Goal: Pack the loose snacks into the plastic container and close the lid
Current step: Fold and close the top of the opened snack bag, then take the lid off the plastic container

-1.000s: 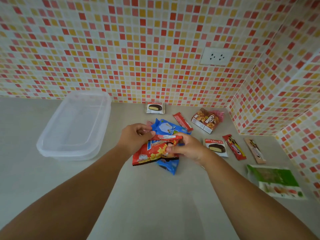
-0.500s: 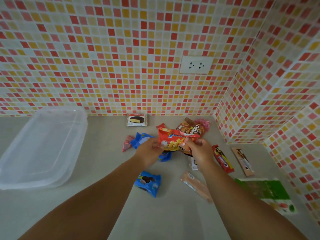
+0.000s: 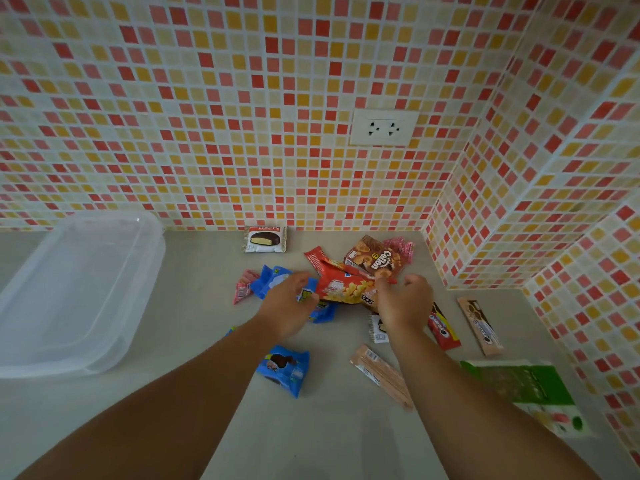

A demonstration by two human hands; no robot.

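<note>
A clear plastic container sits at the left of the counter with nothing in it. Loose snacks lie in the corner to its right. A red chip bag rests on the pile between my hands. My right hand pinches the bag's right end with curled fingers. My left hand hovers at the bag's left end with fingers apart, over a blue packet. A Collon box and a choco pie lie behind the bag. A blue cookie packet and a beige wafer stick lie between my forearms.
Tiled walls close the back and right, with a socket above the snacks. A red Oreo pack, a brown stick pack and a green bag lie at the right. A small pink packet is left of the blue packet.
The red chip bag was carried from the counter's middle toward the back corner pile. My left hand has loosened its hold on it. The view has tilted upward.
</note>
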